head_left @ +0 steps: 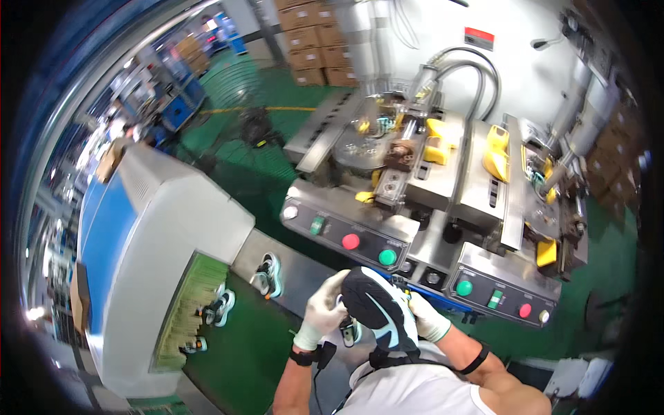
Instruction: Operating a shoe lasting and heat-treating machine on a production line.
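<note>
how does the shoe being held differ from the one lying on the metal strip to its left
Support: the held shoe is between the gloved left hand and right hand, while the other shoe rests on the metal strip, touched by neither.
Size in view: the held shoe looks much larger; the other shoe looks small.
Shared: both show black and pale blue.

You face a white wall with a red sign. Your green floor has a yellow line. Brown boxes stand piled up.
</note>
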The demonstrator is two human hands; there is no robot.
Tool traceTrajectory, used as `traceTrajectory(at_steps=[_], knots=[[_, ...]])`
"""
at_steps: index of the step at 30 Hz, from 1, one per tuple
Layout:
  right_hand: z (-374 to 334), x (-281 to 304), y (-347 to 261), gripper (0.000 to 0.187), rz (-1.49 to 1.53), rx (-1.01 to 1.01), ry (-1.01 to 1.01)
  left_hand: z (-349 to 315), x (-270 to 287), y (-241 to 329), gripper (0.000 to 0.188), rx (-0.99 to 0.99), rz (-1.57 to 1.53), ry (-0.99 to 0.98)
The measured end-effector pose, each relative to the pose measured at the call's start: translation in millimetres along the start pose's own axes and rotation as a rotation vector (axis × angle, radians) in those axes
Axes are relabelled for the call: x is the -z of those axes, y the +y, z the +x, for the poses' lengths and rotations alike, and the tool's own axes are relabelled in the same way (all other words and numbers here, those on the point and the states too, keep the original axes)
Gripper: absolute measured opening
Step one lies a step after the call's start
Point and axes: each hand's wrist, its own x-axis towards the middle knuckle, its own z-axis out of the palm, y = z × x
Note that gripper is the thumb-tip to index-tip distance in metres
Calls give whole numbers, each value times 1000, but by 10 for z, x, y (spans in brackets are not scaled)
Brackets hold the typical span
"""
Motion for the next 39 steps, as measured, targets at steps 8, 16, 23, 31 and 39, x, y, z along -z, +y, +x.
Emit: traceTrajectory(at_steps=[8, 16, 23, 31, 39], knots=[[-631, 180, -982, 91, 124, 204, 76, 536, -467, -181, 47, 30, 50, 193], [-372, 59, -1364, 79, 210, 383, 54, 1739, -360, 378, 51, -196, 271, 149], [-362, 287, -1237, 80, 76, 430, 107, 3248, 6, 147, 56, -141, 596, 152], [-675, 165, -1142, 81, 73, 466, 330, 4533, 114, -539, 72, 62, 1017, 92], [-496, 267, -1167, 100, 17, 471, 454, 5004, 491, -1042, 55, -16, 867, 32]])
